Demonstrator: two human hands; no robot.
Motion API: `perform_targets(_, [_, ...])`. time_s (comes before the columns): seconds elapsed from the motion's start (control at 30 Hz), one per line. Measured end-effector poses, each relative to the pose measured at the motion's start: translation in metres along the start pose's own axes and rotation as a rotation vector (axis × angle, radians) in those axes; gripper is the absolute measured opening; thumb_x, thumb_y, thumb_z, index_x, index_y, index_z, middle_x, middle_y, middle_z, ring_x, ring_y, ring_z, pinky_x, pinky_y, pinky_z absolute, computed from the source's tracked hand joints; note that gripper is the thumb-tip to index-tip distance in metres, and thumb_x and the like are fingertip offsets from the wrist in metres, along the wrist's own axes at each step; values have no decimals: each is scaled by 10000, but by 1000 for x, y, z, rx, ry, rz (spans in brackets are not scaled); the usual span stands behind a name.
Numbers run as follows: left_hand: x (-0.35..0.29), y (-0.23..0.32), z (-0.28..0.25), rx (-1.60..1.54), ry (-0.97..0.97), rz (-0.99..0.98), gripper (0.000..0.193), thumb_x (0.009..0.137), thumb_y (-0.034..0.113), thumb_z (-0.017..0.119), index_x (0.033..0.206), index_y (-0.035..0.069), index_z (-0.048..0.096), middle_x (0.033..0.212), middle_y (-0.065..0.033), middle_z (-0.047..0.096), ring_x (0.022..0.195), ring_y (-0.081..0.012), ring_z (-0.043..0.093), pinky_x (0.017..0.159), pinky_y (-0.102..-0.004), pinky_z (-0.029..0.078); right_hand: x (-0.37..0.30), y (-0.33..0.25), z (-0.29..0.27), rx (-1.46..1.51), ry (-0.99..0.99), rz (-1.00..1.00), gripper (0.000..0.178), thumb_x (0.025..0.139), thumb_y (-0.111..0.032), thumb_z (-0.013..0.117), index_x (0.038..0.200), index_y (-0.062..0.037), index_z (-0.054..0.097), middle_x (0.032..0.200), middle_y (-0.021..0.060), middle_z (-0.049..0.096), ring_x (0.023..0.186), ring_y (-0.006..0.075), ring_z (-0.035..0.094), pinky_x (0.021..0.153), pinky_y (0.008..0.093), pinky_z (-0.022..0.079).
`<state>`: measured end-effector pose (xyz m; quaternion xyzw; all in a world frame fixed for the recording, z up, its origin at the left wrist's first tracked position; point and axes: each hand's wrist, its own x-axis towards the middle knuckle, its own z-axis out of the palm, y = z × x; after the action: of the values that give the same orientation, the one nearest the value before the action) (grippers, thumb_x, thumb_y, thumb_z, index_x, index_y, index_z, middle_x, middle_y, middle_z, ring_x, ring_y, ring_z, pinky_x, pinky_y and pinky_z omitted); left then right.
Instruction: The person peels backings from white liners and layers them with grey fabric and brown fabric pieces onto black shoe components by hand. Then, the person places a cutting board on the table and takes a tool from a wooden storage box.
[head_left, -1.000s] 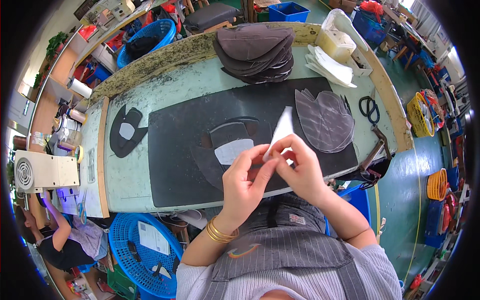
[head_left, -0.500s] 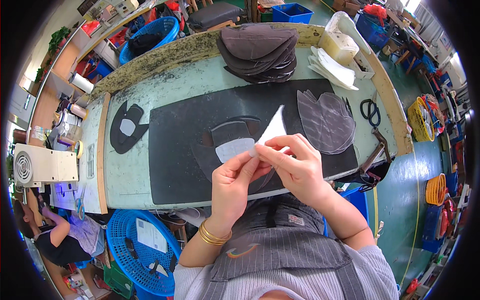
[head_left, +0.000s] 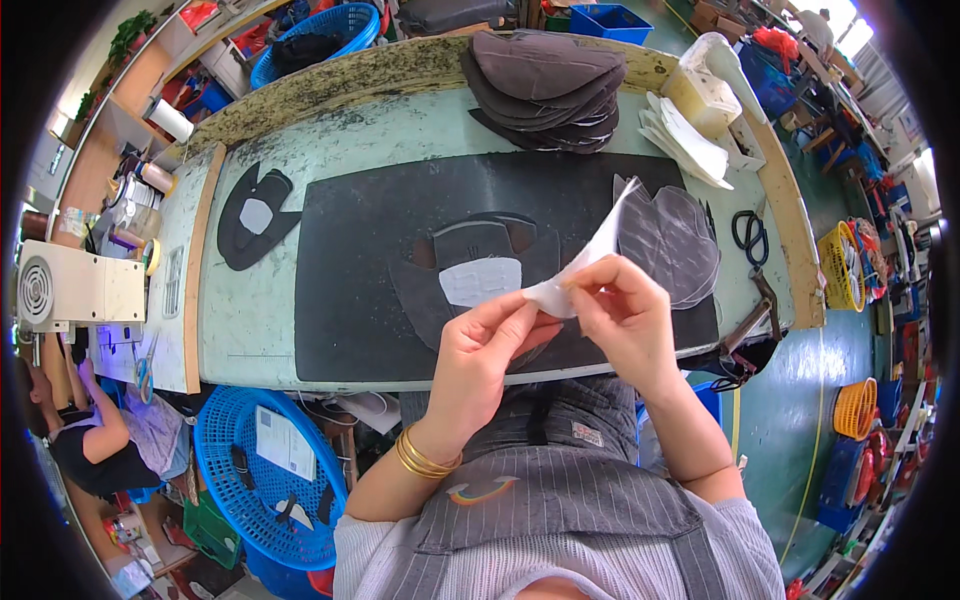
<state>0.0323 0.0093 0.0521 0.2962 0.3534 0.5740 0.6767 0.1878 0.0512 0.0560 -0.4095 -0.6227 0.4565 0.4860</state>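
A curved white sheet piece (head_left: 597, 248), thin and pointed at its far end, is held up over the black mat (head_left: 345, 330). My left hand (head_left: 480, 360) pinches its near left corner between thumb and fingers. With thumb and forefinger, my right hand (head_left: 632, 322) grips its lower edge a little to the right. Beneath them lies a dark, shoe-upper-like cut piece (head_left: 415, 295) with a white patch (head_left: 481, 282) on its middle. My hands partly cover the cut piece's right side and near edge.
Dark cut pieces (head_left: 545, 85) are piled at the back. White pieces (head_left: 685, 140) and grey shiny pieces (head_left: 672, 245) lie right, near scissors (head_left: 749, 238) and a hammer (head_left: 757, 312). A similar patched piece (head_left: 257, 215) lies left. A blue basket (head_left: 225, 440) stands below; a person (head_left: 100, 440) sits left.
My right hand has moved right, away from my left fingertips, and the white piece between them now shows wider. The view has shifted slightly.
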Motion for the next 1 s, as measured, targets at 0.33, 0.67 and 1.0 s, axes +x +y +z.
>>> perform_targets(0.33, [3, 0, -13, 61, -2, 120, 165, 961, 124, 464, 840, 31, 528, 825, -94, 641, 707, -144, 630, 671, -298, 541, 2, 6, -31, 1097, -131, 666, 105, 919, -157, 485, 866, -78, 527, 704, 4, 477, 781, 193, 588, 718, 300, 487])
perform_targets(0.67, [-5, -10, -8, 582, -94, 414, 83, 943, 68, 537, 932, -11, 560, 1062, -80, 591, 802, -46, 521, 688, -194, 439, -10, -4, 5, -224, -182, 83, 389, 891, -359, 625, 792, -26, 450, 677, 57, 500, 578, 129, 474, 506, 267, 397])
perform_targets(1.0, [-8, -36, 8, 805, 213, 542, 63, 920, 57, 574, 930, -5, 581, 934, -61, 586, 707, -68, 562, 598, -208, 462, -21, 8, 20, -451, 27, -122, 250, 915, -146, 564, 742, -33, 423, 615, 122, 495, 497, 302, 527, 436, 378, 406])
